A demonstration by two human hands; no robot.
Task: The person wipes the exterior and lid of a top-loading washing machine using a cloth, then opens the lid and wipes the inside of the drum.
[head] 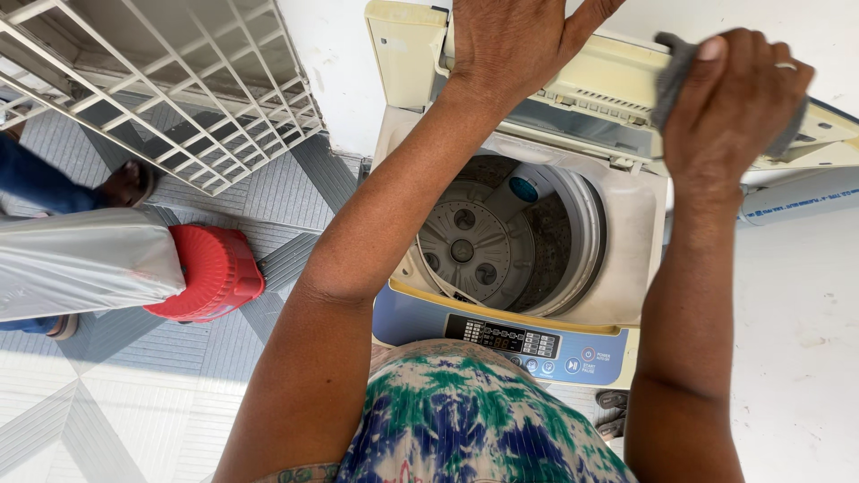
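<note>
A top-loading washing machine stands in front of me with its lid folded up and open. My left hand presses flat on the upper edge of the raised lid, holding it. My right hand grips a grey cloth against the lid's right part. Below the hands the empty drum shows its round agitator plate. The blue control panel with buttons runs along the machine's near edge.
A red plastic stool stands on the patterned tiled floor at left, partly under a grey cover. Another person's leg and foot are at far left. A white metal grille leans at top left. White wall lies to the right.
</note>
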